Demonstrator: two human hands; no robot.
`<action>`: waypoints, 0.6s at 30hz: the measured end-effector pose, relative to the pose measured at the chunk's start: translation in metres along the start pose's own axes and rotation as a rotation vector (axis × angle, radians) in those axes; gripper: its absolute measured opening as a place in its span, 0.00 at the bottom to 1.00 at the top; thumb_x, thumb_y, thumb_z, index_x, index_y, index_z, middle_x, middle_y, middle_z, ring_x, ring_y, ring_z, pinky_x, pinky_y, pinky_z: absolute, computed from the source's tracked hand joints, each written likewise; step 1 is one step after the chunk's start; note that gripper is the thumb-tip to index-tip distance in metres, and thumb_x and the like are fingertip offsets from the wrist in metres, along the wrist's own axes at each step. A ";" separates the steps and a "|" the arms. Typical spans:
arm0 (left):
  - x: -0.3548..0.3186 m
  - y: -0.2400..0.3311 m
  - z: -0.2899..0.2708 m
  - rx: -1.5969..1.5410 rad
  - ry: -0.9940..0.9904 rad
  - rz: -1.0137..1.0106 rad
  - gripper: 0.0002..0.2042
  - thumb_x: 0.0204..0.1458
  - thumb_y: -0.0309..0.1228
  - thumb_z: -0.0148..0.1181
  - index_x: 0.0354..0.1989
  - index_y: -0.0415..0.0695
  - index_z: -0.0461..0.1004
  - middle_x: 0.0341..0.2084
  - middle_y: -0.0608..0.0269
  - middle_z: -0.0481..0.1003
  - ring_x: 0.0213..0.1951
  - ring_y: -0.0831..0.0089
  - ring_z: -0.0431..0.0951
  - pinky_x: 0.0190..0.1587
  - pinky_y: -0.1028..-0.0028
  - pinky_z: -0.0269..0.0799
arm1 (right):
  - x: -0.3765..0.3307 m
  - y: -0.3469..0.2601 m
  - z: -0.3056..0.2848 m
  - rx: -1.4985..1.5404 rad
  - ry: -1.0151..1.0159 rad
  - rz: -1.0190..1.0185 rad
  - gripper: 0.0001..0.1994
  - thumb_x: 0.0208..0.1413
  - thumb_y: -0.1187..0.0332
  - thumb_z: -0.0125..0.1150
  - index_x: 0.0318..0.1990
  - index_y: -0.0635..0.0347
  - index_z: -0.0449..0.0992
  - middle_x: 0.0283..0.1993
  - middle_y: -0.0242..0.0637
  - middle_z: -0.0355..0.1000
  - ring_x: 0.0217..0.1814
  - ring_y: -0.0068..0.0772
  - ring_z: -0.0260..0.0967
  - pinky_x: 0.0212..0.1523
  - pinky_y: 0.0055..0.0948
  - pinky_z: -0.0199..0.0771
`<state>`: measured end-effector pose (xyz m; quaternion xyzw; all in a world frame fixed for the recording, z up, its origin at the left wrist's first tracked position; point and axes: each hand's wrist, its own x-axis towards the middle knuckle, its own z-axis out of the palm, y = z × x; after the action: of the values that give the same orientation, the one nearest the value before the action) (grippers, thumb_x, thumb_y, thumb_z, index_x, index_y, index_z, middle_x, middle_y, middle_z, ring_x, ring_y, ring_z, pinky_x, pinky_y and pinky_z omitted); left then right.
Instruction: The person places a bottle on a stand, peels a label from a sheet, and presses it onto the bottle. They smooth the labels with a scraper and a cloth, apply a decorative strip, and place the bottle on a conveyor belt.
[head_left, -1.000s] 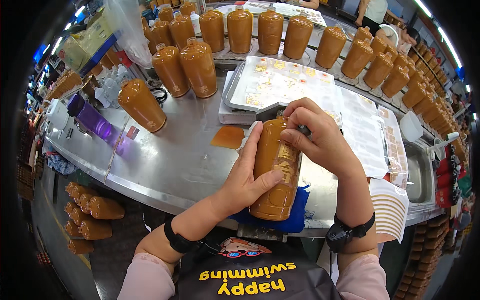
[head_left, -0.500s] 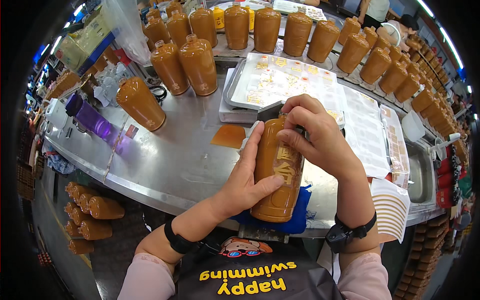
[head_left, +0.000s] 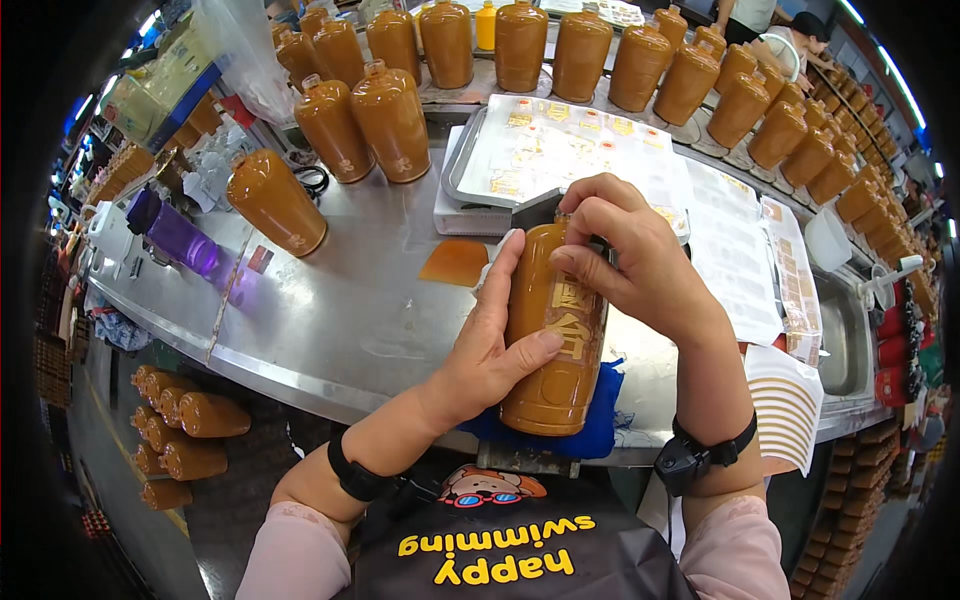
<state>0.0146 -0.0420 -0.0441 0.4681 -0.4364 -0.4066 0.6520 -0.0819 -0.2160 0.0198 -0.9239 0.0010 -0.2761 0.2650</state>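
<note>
A glossy brown bottle (head_left: pixel 545 395) with gold raised-looking characters leans away from me, its base on a blue cloth (head_left: pixel 600 415) at the table's near edge. My left hand (head_left: pixel 490 345) is wrapped along its left side, thumb across the front beside the gold lettering. Bent over its neck and shoulder, my right hand (head_left: pixel 625 240) has curled fingers, the thumb pressed near the top of the lettering; the neck is mostly covered. A dark grey flat-edged piece (head_left: pixel 537 212) shows behind the neck. White material (head_left: pixel 492 262) peeks out by my left fingertips.
Beyond the bottle lies a metal tray (head_left: pixel 465 165) with sheets of gold and red decals (head_left: pixel 560 150). Brown bottles (head_left: pixel 390 120) stand at back left; a long row (head_left: pixel 583 55) lines the back. A purple drinking bottle (head_left: pixel 180 240) is left, a sink (head_left: pixel 850 350) right.
The held bottle has turned slightly, so its gold lettering now tilts. Both hands stay on it. The back row of bottles has shifted a little to the left.
</note>
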 end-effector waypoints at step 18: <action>0.000 0.002 0.000 0.156 0.009 0.018 0.42 0.57 0.35 0.55 0.70 0.34 0.32 0.66 0.46 0.48 0.67 0.62 0.52 0.67 0.67 0.47 | -0.002 -0.003 0.000 0.054 0.031 0.048 0.08 0.51 0.70 0.63 0.31 0.64 0.71 0.42 0.44 0.68 0.47 0.49 0.66 0.48 0.38 0.68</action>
<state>0.0150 -0.0417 -0.0421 0.5153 -0.4680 -0.3635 0.6191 -0.0843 -0.2132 0.0206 -0.9117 0.0201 -0.2840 0.2963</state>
